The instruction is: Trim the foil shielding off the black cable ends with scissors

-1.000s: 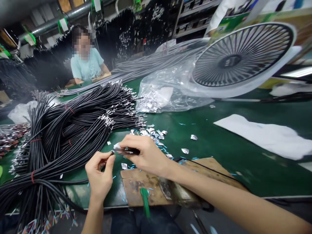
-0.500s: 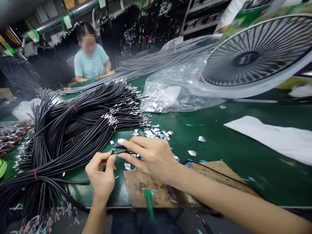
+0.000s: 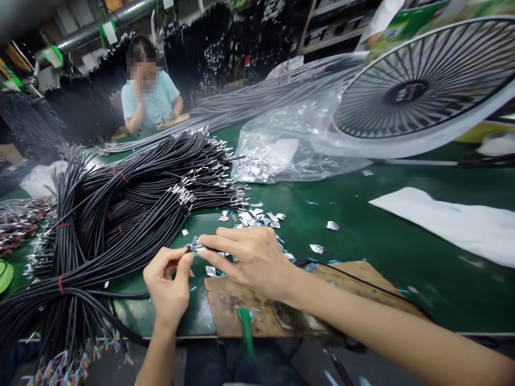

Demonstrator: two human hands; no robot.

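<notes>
My left hand [image 3: 169, 279] pinches the end of a black cable between thumb and fingertips. From that end, thin coloured wires [image 3: 193, 243] stick out towards the other hand. My right hand [image 3: 251, 260] is closed around a dark pointed tool that looks like small scissors [image 3: 210, 248], mostly hidden by the fingers. Its fingertips, one with a white cover, are right at the bare wires. To the left lie bundles of black cables [image 3: 132, 198] with silvery ends, tied with red bands.
Foil scraps [image 3: 257, 219] lie behind my hands, near a clear plastic bag [image 3: 306, 150] of scraps. A fan [image 3: 406, 94] stands at the right, above white paper [image 3: 450, 220]. Brown board [image 3: 229, 308] lies at the front edge of the green table [image 3: 354, 198]. Across it sits a person [image 3: 153, 102].
The scissor blades, spread apart beside the cable end before, are now mostly hidden by my right fingers. Coloured wires now show at the cable end. The person opposite has raised a hand to the face.
</notes>
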